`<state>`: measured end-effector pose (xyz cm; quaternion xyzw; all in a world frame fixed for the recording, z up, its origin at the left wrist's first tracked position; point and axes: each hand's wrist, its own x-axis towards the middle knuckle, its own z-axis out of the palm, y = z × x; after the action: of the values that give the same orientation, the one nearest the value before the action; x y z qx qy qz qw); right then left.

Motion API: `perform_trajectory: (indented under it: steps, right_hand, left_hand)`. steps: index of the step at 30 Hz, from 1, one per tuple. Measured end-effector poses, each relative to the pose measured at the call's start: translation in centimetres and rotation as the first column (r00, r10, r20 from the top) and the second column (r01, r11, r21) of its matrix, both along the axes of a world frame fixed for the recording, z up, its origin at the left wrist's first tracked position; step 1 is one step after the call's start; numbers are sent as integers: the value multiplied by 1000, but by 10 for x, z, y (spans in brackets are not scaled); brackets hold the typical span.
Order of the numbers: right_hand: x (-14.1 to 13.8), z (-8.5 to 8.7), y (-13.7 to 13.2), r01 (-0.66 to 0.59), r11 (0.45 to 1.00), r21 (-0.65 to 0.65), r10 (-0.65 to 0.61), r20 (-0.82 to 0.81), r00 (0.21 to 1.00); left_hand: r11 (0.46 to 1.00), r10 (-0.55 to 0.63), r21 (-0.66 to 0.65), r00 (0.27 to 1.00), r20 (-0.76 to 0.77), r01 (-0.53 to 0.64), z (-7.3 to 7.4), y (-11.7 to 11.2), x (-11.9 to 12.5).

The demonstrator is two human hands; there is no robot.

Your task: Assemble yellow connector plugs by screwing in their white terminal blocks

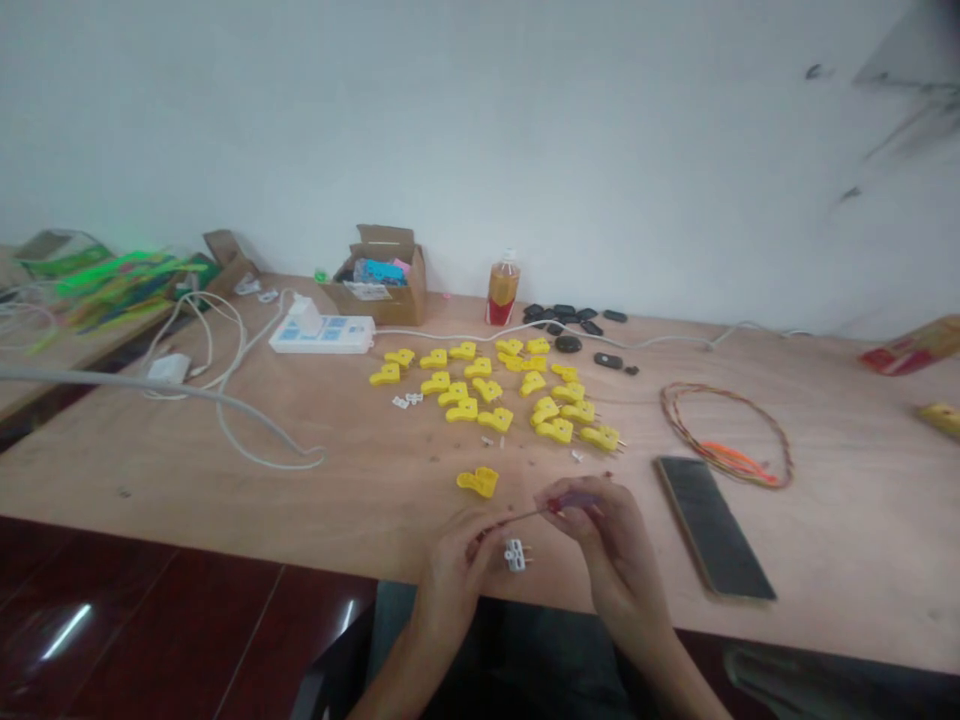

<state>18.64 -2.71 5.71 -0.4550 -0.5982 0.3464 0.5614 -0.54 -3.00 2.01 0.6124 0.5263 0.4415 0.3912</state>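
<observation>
My right hand (pixel 611 535) is closed around the handle of a screwdriver (pixel 574 500), purple with a red collar. Its thin shaft points left to my left hand (pixel 461 550), whose fingers are pinched together at the tip. What sits between those fingers is hidden or too small to name. Just below the shaft, a white plug insert (pixel 514 555) with two metal pins lies on the table near its front edge. Beyond my left hand rests an open yellow plug shell (pixel 478 482). Farther back several yellow plugs (pixel 495 420) lie in a loose group.
On the right are a phone (pixel 716 525) and a coiled twisted wire (pixel 667 410). A white power strip (pixel 322 335), a cardboard box (pixel 409 290), a drink bottle (pixel 503 288) and black plastic parts (pixel 568 344) stand along the back. White cables (pixel 225 385) cross the left side.
</observation>
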Motion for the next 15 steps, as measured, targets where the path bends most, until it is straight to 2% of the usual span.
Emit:
perform_trajectory:
  steps: [5,10,12,15]
  right_hand:
    - [9,-12,-13,23,998,-60,-25,-29,999]
    - [13,-8,-18,21,999,-29,-22,-40,999]
    - [13,-5,-19,16,1000,0,-16,-41,999]
    - [13,-3,-21,28,998,47,-24,-74,997]
  left_hand:
    - [998,20,-61,1000,2,-20,0,-4,8]
    - [994,77,-73,997,-9,-77,-5,-9,9]
    - [997,75,-32,997,-26,-76,-5,-12,9]
    - [993,39,113,997,-64,-31,-3,-14,9]
